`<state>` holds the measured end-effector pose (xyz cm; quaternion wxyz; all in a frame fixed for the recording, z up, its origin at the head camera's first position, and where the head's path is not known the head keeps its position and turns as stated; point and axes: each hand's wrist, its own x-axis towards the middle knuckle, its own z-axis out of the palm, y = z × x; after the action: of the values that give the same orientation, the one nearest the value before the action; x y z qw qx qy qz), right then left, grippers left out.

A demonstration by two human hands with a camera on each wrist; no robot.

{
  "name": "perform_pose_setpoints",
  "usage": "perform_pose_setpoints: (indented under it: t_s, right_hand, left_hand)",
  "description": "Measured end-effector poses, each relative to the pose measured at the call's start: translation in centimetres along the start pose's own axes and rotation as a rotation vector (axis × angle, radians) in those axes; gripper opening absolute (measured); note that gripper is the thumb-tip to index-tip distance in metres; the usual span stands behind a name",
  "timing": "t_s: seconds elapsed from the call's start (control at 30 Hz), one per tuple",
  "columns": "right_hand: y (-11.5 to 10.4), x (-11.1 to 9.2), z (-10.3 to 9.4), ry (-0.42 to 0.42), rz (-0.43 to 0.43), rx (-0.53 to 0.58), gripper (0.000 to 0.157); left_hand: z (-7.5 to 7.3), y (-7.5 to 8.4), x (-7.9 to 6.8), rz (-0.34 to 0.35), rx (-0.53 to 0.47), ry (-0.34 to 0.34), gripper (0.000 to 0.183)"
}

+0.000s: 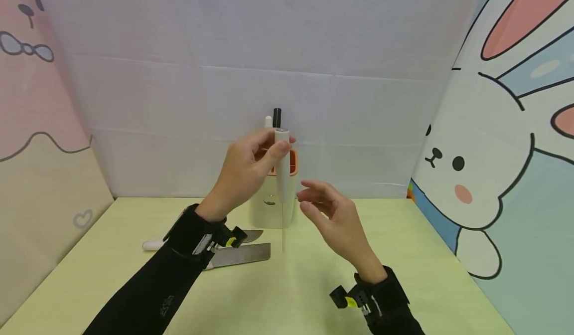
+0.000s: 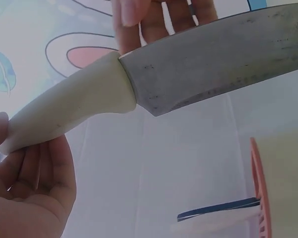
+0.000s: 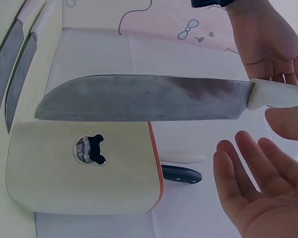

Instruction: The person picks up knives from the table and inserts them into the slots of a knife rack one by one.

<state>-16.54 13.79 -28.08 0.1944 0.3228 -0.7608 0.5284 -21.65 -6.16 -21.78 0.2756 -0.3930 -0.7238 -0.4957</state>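
Note:
My left hand (image 1: pixel 246 163) grips a large kitchen knife (image 1: pixel 282 175) by the butt of its white handle, thumb on the near side. Its blade points straight down, edge-on in the head view; the right wrist view shows the broad, stained blade (image 3: pixel 149 99) in full. Close to the right of the knife is my right hand (image 1: pixel 332 218), fingers loosely bent with nothing between them. Behind the knife stands a cream knife holder (image 1: pixel 262 213) with an orange rim. A black handle (image 1: pixel 277 117) and a white handle (image 1: pixel 268 121) stick up out of it.
Two more knives lie on the pale yellow table (image 1: pixel 341 295), left of the holder: a broad blade (image 1: pixel 242 255) in front and a narrower blade (image 1: pixel 253 235) behind. My left forearm partly covers them. A white cloth wall (image 1: pixel 358 125) rises behind the table.

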Motion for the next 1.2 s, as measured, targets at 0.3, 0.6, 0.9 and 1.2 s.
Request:
perform_pose_setpoints:
  t_s: [0.3, 0.6, 0.9, 1.2]
  right_hand:
    - [0.4, 0.0, -0.3, 0.032, -0.044, -0.045, 0.032]
    - [0.4, 0.2, -0.5, 0.039, -0.062, -0.064, 0.032]
    - [0.3, 0.0, -0.7, 0.051, -0.055, -0.070, 0.031]
    - [1.9, -0.1, -1.1, 0.054, -0.063, -0.147, 0.032]
  left_hand:
    - [-3.0, 4.5, 3.3, -0.055, 0.053, 0.024, 0.016]
    - [-5.3, 5.6, 7.0, -0.099, 0.056, 0.069, 0.026]
    - [-6.7, 4.3, 10.8, -0.091, 0.122, 0.076, 0.028]
    - [-6.9, 2.1, 12.5, -0.136, 0.117, 0.100, 0.026]
